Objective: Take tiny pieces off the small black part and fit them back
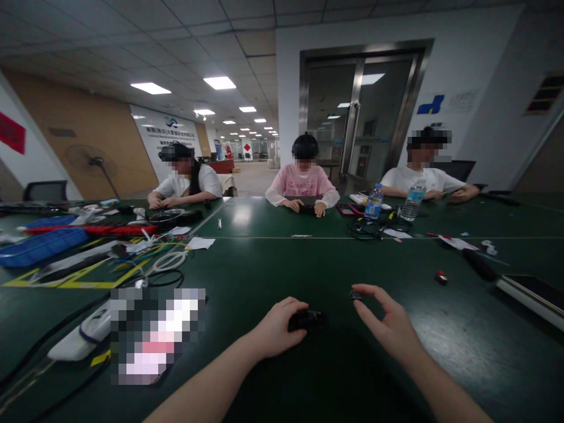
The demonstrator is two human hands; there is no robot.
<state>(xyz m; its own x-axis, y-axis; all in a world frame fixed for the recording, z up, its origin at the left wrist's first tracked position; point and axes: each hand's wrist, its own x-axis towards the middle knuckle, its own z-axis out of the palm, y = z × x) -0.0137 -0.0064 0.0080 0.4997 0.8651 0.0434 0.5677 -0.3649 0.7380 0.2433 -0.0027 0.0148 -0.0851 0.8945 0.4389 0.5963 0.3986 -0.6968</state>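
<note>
Gripping, the left hand [281, 326] partly hides a black object [312, 319]; the right hand [391, 326] pinches something indistinct [355, 295].

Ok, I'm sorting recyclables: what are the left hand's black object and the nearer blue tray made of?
Black object: probably glossy plastic, given its bright glints, though coated metal is possible. Nearer blue tray: likely plastic, fairly matte: even colour, no sharp glints.
</note>
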